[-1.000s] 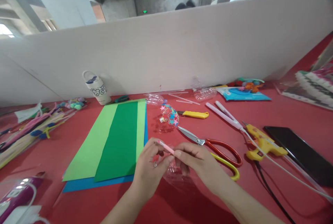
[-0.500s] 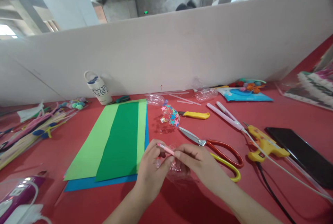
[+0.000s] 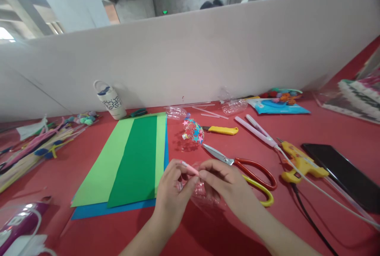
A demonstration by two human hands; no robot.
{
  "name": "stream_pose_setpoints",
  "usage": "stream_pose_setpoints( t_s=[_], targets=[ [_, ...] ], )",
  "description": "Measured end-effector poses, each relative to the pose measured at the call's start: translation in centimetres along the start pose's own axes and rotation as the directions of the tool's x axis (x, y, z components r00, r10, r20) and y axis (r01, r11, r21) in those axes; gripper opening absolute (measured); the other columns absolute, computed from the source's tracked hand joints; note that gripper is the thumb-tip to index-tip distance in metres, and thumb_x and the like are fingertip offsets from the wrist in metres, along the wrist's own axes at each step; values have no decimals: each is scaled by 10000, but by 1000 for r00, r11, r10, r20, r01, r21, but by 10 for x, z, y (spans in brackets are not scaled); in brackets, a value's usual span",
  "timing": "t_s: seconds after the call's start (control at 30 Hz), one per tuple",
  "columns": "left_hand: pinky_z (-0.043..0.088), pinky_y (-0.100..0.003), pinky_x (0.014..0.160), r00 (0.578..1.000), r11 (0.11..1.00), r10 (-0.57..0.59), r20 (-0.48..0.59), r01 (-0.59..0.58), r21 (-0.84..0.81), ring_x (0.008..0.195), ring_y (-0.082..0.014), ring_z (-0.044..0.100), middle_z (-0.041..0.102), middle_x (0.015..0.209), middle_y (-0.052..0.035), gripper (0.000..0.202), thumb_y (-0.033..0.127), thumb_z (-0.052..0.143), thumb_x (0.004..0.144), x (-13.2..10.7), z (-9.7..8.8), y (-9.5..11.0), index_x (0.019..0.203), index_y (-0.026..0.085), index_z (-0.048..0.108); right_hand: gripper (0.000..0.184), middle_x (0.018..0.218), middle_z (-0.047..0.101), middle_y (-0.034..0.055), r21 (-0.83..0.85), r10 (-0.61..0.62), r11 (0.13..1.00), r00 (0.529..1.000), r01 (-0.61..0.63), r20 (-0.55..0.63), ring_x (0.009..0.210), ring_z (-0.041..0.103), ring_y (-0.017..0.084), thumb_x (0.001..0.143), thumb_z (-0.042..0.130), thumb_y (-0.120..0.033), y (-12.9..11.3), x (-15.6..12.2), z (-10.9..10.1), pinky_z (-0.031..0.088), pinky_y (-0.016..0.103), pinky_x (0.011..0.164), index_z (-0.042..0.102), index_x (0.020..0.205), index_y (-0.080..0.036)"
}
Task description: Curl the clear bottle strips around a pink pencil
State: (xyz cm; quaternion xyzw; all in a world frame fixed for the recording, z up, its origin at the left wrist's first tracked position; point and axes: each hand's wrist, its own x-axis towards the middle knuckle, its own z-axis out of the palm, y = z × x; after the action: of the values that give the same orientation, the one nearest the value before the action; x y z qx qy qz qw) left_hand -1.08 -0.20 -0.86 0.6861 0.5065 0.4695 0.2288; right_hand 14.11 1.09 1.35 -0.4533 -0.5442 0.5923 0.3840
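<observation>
Both hands meet in front of me over the red table. A slim pink pencil (image 3: 192, 169) with a silvery band at its far end is pinched between them. My left hand (image 3: 175, 188) is closed round its banded end. The thumb and finger of my right hand (image 3: 221, 178) close on its other end. A clear plastic bottle piece (image 3: 206, 196) shows under the fingers; whether a hand grips it too is hidden. Just beyond lie a clear piece covered in coloured stars (image 3: 194, 132) and large scissors (image 3: 227, 161) with one red and one yellow handle.
Green paper sheets (image 3: 139, 161) lie to the left. A yellow cutter (image 3: 221, 130), clear bottle pieces (image 3: 234, 107), and a pink flat iron (image 3: 258, 131) lie beyond my hands. Rightward are a yellow glue gun (image 3: 303, 163) with cords and a phone (image 3: 341, 174). A tumbler (image 3: 110, 101) stands by the partition.
The pencil's banded end has slipped further in behind my left fingers. My right forefinger has lifted a little. The whole view has shifted slightly.
</observation>
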Motion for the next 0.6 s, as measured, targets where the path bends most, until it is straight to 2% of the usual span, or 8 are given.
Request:
stream_pose_setpoints(
  t_s=[0.13,0.27,0.43,0.6],
  targets=[
    [415,-224,657,999,998,46,-1,-46,-32,725,-121,537,585,764,15,112,126,595,800,0,0,2,718,202,597,189,479,469,-56,82,12,997,1000,-11,-20,416,413,81,775,568,-363,3,2,1,324,192,406,579,754,-175],
    [425,-273,752,1000,998,-9,-15,8,-68,796,-148,572,619,788,8,79,155,614,788,0,0,5,726,204,611,195,497,490,-50,105,4,994,1000,-1,-23,444,448,87,765,580,-368,5,2,2,349,200,433,581,753,-174],
    [424,-284,703,995,989,-95,1,95,-112,730,-155,573,618,722,11,112,176,611,773,0,-1,10,665,198,589,211,504,497,-47,97,7,995,999,-4,-33,443,437,85,757,584,-384,5,2,3,338,199,430,568,748,-174],
    [425,-284,691,991,979,-130,18,131,-154,714,-156,565,616,699,4,113,173,610,761,0,0,10,651,194,598,217,525,501,-46,86,1,996,1000,0,-17,457,441,85,779,583,-393,6,2,2,358,205,453,561,757,-178]
  ],
)
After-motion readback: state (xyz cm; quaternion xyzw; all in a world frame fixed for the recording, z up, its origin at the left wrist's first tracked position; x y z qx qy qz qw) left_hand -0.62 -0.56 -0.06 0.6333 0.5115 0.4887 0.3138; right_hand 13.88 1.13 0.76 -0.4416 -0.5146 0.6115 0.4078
